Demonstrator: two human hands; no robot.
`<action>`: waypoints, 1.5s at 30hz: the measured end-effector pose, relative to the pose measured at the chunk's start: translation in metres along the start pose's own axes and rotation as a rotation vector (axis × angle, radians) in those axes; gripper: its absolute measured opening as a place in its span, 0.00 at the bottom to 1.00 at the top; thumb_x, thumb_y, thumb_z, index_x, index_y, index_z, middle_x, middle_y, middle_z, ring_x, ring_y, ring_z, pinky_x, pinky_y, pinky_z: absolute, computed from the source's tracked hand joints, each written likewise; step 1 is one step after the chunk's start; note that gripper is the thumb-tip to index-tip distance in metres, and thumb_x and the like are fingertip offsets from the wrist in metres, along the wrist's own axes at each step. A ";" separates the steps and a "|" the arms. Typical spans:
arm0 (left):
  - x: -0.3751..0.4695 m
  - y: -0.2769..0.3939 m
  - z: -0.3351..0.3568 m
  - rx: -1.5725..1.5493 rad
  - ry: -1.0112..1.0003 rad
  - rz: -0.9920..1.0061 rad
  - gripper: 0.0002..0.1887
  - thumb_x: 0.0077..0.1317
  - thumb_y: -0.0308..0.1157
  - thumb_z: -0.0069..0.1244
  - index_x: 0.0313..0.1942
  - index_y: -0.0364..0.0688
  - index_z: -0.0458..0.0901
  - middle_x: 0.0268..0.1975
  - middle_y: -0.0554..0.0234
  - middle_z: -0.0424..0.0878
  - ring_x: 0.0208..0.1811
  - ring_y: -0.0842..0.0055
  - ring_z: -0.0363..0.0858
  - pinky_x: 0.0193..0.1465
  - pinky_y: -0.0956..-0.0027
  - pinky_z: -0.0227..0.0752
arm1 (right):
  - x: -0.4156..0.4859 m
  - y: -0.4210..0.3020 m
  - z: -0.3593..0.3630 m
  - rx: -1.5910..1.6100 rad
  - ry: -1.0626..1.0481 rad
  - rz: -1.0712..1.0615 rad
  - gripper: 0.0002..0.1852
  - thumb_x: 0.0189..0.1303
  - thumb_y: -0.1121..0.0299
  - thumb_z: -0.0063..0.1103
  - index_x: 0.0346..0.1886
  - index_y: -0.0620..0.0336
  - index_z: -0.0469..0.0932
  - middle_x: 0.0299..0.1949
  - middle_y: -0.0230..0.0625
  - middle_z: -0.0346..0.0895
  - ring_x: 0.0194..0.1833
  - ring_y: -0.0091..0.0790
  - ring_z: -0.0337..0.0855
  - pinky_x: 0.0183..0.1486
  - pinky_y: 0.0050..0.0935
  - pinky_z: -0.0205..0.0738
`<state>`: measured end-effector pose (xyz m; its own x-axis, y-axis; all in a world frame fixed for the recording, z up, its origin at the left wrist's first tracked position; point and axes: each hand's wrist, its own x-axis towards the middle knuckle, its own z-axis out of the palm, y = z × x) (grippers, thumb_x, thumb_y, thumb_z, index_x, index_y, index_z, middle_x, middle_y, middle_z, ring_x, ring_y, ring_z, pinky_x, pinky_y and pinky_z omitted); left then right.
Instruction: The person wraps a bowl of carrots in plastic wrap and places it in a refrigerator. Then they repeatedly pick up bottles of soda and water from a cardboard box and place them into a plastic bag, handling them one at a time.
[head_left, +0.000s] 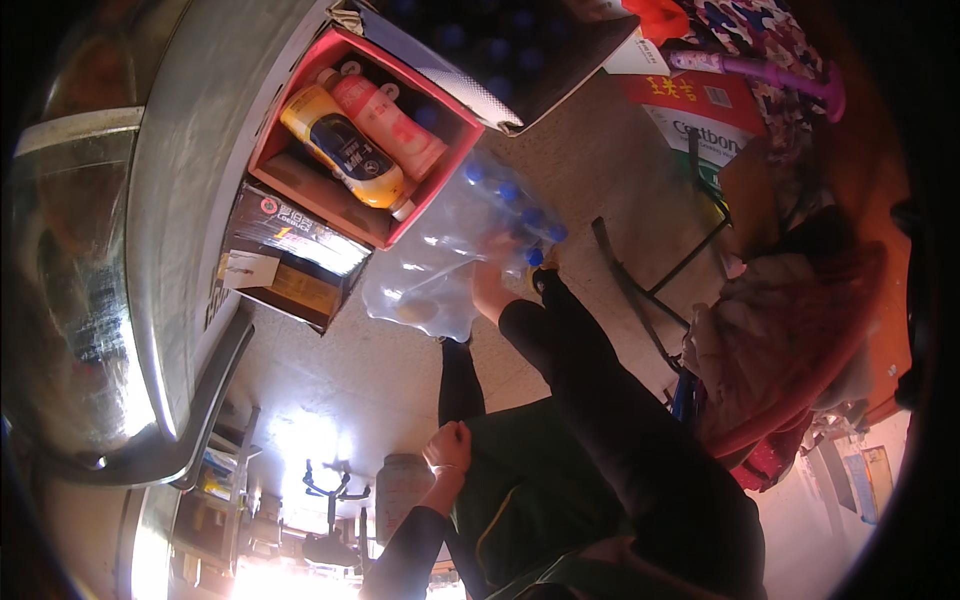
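Note:
My right hand reaches into a clear plastic pack of bottles, its fingers blurred behind the film. Several blue caps show along the pack's far side. How firmly those fingers grip is hidden. My left hand is curled into a fist beside my knee, with nothing seen in it. Beyond the pack stands an open red-rimmed box. Inside it lie a yellow bottle with a dark label and a pink bottle.
Left of the pack sits a dark carton with its side cut open. A grey metal counter curves along the left. Thin metal legs stand on the right, near piled reddish cloth. Printed cartons are stacked at upper right.

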<state>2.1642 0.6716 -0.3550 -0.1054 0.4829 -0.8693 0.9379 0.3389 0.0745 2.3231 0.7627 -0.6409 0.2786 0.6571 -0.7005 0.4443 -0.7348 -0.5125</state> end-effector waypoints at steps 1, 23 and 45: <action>-0.001 -0.001 0.000 0.004 -0.012 -0.007 0.16 0.61 0.43 0.43 0.21 0.44 0.74 0.23 0.55 0.78 0.26 0.55 0.77 0.27 0.53 0.67 | -0.001 0.004 -0.004 -0.127 -0.055 0.033 0.03 0.44 0.75 0.54 0.18 0.61 0.75 0.17 0.45 0.71 0.22 0.41 0.73 0.30 0.34 0.69; -0.001 -0.010 -0.004 -0.049 0.024 0.009 0.15 0.60 0.42 0.45 0.20 0.44 0.75 0.22 0.55 0.77 0.25 0.56 0.77 0.27 0.55 0.68 | 0.016 -0.046 -0.069 -1.695 -0.380 -0.446 0.03 0.45 0.75 0.54 0.25 0.62 0.77 0.21 0.42 0.71 0.23 0.40 0.72 0.27 0.42 0.63; -0.002 0.001 -0.001 0.004 -0.009 0.005 0.15 0.61 0.42 0.44 0.21 0.44 0.75 0.23 0.54 0.78 0.26 0.55 0.77 0.28 0.53 0.68 | 0.050 -0.069 -0.106 -1.666 -0.740 0.039 0.08 0.38 0.64 0.60 0.25 0.53 0.76 0.20 0.32 0.68 0.22 0.35 0.69 0.21 0.38 0.55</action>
<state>2.1652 0.6721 -0.3528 -0.0978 0.4771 -0.8734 0.9396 0.3335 0.0770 2.3967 0.8647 -0.5877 0.1220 0.1034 -0.9871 0.8665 0.4740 0.1567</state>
